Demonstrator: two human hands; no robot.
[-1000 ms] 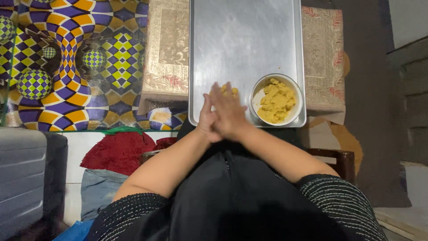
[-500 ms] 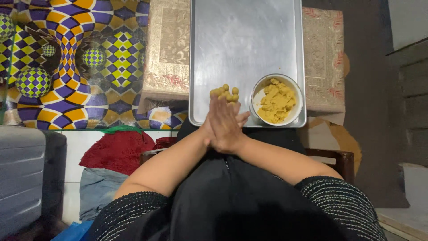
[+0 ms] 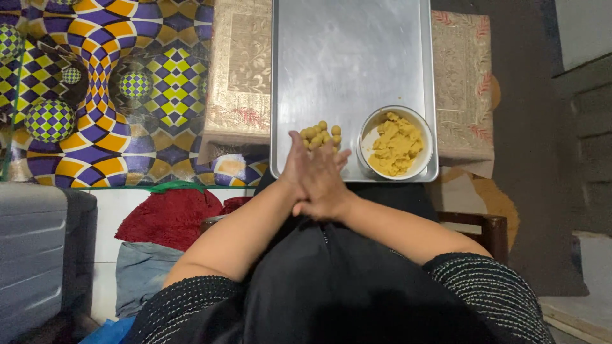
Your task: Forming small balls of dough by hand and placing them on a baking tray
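Observation:
My left hand [image 3: 294,162] and my right hand [image 3: 326,183] are pressed palm to palm over the near edge of a metal baking tray [image 3: 347,57]. The fingers lie flat and point toward the tray, and anything between the palms is hidden. Just beyond my fingertips, a small cluster of several yellow dough balls [image 3: 320,135] sits on the tray. To their right, on the tray's near right corner, stands a white bowl [image 3: 426,127] holding a lump of yellow dough [image 3: 396,145].
The tray rests on a low table covered with a gold patterned cloth [image 3: 241,70]. A bright chequered rug [image 3: 95,95] lies to the left. A red cloth [image 3: 169,213] and a grey case [image 3: 38,255] are near my left side, with a dark wooden chair frame [image 3: 491,229] at right.
My joined hands have slid back toward my body and shifted against each other. The dough balls they covered a second ago now show on the tray.

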